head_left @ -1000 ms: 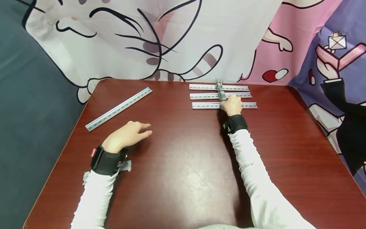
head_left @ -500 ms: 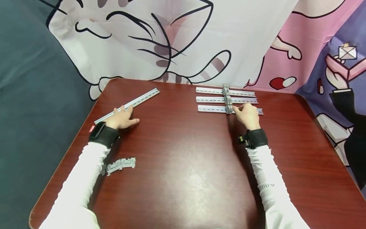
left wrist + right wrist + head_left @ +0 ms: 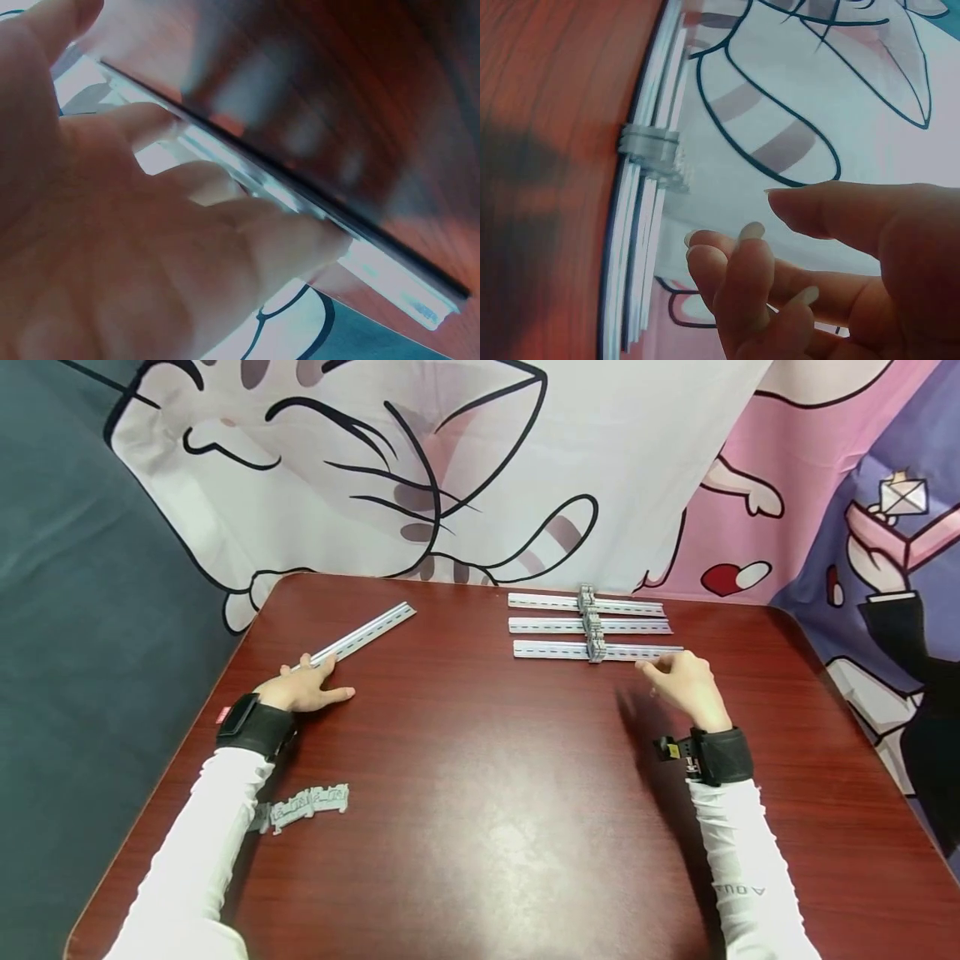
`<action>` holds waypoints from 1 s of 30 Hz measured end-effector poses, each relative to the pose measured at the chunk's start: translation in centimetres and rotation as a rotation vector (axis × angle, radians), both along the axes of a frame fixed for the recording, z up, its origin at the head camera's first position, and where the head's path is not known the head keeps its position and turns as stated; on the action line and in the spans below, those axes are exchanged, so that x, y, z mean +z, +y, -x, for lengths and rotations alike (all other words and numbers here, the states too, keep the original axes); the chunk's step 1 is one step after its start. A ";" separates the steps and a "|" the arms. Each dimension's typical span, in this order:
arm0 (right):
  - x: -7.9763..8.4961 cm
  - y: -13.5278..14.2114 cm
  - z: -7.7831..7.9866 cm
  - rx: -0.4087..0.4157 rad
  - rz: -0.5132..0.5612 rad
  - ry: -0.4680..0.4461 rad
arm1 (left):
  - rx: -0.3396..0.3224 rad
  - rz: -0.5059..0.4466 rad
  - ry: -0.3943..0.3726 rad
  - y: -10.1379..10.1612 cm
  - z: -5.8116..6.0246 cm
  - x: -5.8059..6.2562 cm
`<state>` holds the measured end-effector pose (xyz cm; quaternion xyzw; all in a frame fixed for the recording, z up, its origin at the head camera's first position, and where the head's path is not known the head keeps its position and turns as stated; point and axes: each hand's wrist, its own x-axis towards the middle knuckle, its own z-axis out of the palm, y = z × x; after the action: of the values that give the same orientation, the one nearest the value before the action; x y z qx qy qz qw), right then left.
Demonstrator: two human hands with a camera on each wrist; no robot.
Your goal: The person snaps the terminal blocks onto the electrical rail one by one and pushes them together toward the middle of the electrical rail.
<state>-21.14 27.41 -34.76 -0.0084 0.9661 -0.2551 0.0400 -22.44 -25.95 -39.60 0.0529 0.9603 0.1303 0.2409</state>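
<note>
My left hand [image 3: 303, 689] lies over the lower end of a slotted metal mounting rail [image 3: 367, 633] set at a slant on the left of the table. Up close in the left wrist view, its fingertips touch the rail [image 3: 405, 285] and the thumb stands apart. On the far right lie three parallel rails [image 3: 551, 650], with small grey clip-on blocks [image 3: 596, 647] seated across them. My right hand [image 3: 690, 685] hovers by the nearest rail's right end, fingers loosely bent. The right wrist view shows nothing between its thumb and fingers, apart from the blocks [image 3: 651, 146].
Several joined grey blocks [image 3: 309, 804] lie on the table beside my left forearm, partly hidden by the sleeve. The reddish-brown table [image 3: 480, 760] ends at a printed cloth [image 3: 510, 460] behind it.
My left hand has reached forward and left onto the slanted rail. My right hand has let go of the block on the nearest rail and drawn back to the right.
</note>
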 end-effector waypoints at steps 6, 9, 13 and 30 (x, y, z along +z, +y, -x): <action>0.1 -0.5 0.2 0.033 0.018 -0.002 | -0.046 -0.070 0.013 -0.5 -1.1 0.0; 0.2 -0.6 0.3 0.035 0.025 -0.004 | -0.077 -0.111 0.027 -0.7 -1.5 0.1; 0.5 -0.7 0.3 0.030 0.034 0.007 | -0.127 -0.128 0.042 -0.6 -1.7 -0.1; 2.4 -1.2 0.8 0.032 0.066 0.057 | -0.244 -0.116 0.022 3.2 -1.8 -0.3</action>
<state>-21.98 26.25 -32.39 -0.0324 0.9576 -0.2857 0.0162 -20.64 -22.73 -39.89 0.1846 0.9402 0.1549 0.2407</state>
